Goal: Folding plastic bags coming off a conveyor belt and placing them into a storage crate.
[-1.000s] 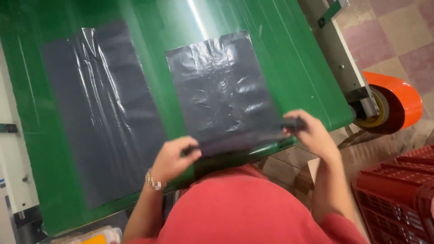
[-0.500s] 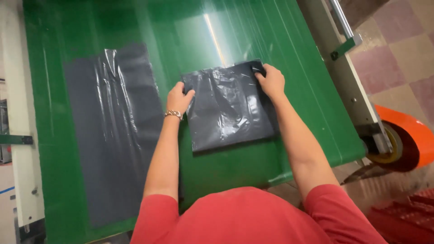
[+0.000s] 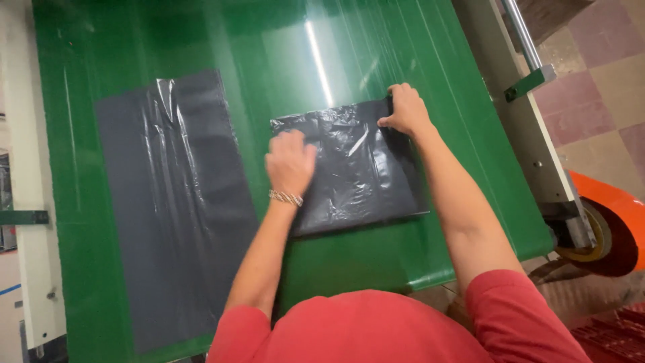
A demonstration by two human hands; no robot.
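A folded black plastic bag [image 3: 363, 175] lies on the green conveyor belt [image 3: 282, 60]. My left hand [image 3: 290, 161] presses flat on the bag's left part, a bracelet on its wrist. My right hand [image 3: 403, 109] grips the bag's far right corner, fingers closed on the plastic. A longer, unfolded stack of black plastic bags [image 3: 175, 202] lies flat to the left, apart from both hands.
A white machine frame [image 3: 531, 134] with a metal rod runs along the belt's right edge. An orange roll [image 3: 608, 222] sits low at the right. Red crates [image 3: 615, 336] show at the bottom right corner. A white side rail [image 3: 30, 222] borders the left.
The bag was held at the belt's near edge, then folded over away from me. My left hand has slid from the bag's far left corner down onto its surface.
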